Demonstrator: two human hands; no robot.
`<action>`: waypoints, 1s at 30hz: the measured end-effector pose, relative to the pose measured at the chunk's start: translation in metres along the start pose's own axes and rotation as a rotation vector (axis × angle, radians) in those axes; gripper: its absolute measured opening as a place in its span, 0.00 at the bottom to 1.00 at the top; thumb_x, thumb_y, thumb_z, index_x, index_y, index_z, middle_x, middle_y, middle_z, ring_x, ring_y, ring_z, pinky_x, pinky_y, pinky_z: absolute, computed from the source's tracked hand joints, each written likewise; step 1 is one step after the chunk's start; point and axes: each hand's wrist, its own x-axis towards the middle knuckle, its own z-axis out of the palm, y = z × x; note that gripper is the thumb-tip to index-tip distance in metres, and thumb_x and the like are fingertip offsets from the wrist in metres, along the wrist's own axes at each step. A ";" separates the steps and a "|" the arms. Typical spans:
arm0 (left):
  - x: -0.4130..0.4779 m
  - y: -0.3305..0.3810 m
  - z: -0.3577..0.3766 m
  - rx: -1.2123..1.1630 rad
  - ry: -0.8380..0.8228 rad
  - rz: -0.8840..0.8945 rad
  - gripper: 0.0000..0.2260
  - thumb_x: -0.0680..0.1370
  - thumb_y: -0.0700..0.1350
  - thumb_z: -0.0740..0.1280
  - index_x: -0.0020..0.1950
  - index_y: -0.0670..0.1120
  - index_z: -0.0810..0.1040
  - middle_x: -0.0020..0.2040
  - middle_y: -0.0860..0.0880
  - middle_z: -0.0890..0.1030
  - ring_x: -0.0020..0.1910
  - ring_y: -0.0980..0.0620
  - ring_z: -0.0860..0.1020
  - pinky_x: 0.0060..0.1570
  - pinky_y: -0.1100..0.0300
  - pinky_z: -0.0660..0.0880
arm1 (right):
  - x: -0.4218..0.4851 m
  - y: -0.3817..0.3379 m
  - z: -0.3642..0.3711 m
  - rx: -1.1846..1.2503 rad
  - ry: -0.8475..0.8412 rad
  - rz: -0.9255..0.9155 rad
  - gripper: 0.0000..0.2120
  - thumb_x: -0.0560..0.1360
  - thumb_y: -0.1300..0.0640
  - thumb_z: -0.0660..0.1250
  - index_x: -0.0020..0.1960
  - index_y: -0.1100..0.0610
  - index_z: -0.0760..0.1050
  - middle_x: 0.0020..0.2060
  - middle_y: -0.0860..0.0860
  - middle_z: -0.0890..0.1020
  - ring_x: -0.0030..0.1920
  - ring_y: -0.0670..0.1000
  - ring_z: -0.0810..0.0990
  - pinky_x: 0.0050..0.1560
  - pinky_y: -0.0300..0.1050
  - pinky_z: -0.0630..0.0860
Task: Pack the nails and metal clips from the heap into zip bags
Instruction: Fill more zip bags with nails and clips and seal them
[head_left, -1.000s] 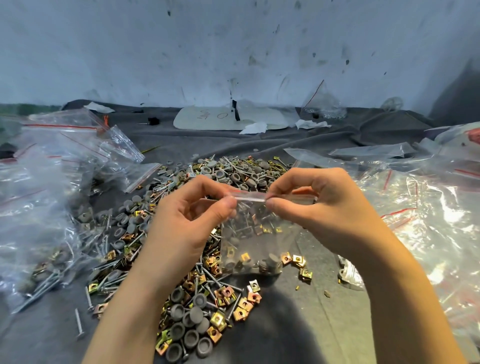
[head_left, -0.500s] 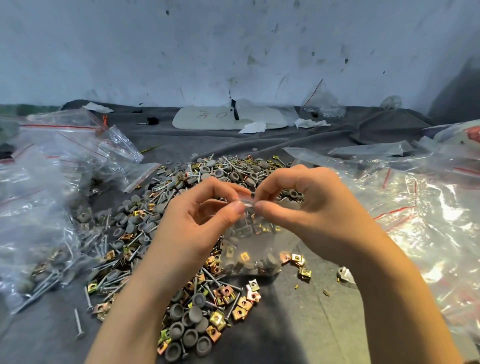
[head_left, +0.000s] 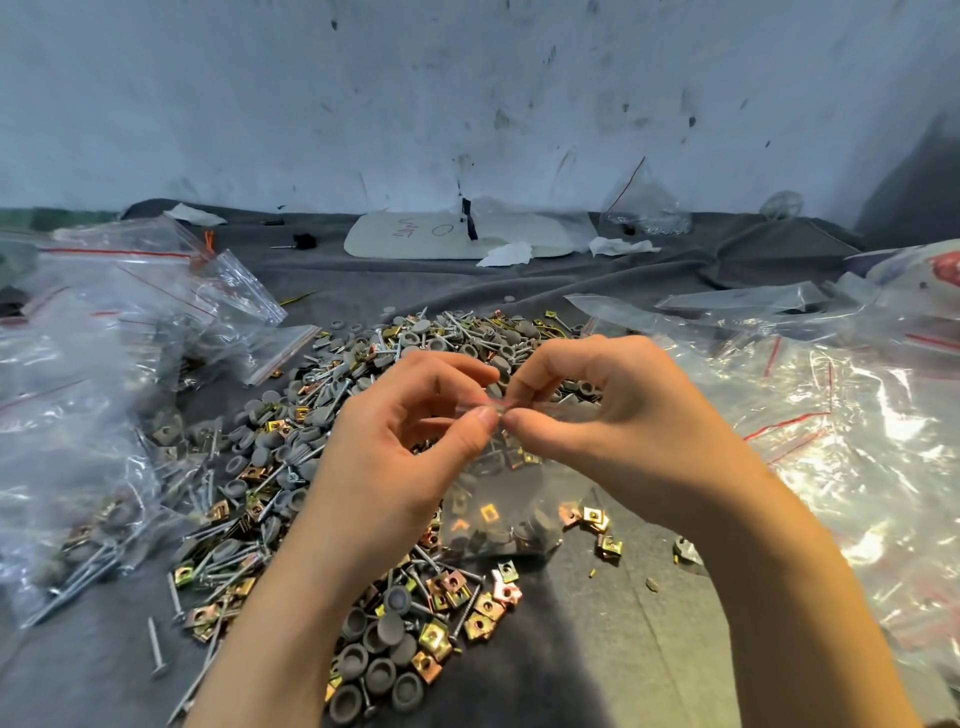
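Observation:
A heap (head_left: 311, 457) of nails, grey caps and gold metal clips covers the middle of the grey cloth. Above it hangs a small clear zip bag (head_left: 506, 512) with clips and caps inside. My left hand (head_left: 395, 462) pinches the bag's top strip between thumb and forefinger. My right hand (head_left: 613, 421) pinches the same strip right beside it, and the two thumb tips almost touch at the middle of the seal. The bag's lower part rests against the heap.
Filled zip bags (head_left: 88, 415) lie piled at the left. A pile of clear zip bags (head_left: 857, 441) spreads over the right side. A white board (head_left: 457, 236) and paper scraps lie at the back by the wall. Loose clips (head_left: 597, 525) sit right of the bag.
My hands have slid toward each other along the bag's top strip, from about a bag's width apart to nearly touching at its middle. The bag hangs in the same place.

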 end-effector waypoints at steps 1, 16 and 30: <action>0.000 0.000 0.000 0.004 0.008 -0.003 0.02 0.72 0.43 0.68 0.41 0.45 0.79 0.52 0.54 0.82 0.49 0.54 0.82 0.44 0.65 0.78 | -0.001 0.000 -0.001 0.007 0.001 0.011 0.05 0.70 0.62 0.73 0.38 0.53 0.80 0.31 0.44 0.80 0.34 0.40 0.78 0.37 0.31 0.73; 0.001 0.002 0.002 0.035 0.024 -0.023 0.07 0.74 0.46 0.72 0.40 0.43 0.80 0.52 0.56 0.81 0.49 0.56 0.81 0.45 0.67 0.77 | -0.003 0.009 -0.009 0.023 0.025 0.048 0.05 0.70 0.60 0.74 0.37 0.53 0.80 0.31 0.45 0.82 0.34 0.40 0.78 0.38 0.33 0.72; 0.002 -0.004 -0.003 -0.111 0.098 -0.104 0.02 0.67 0.42 0.71 0.35 0.44 0.83 0.45 0.53 0.86 0.43 0.58 0.83 0.39 0.70 0.77 | -0.003 0.022 -0.014 -0.019 0.147 0.109 0.08 0.67 0.56 0.76 0.33 0.52 0.79 0.32 0.49 0.83 0.33 0.47 0.78 0.37 0.45 0.75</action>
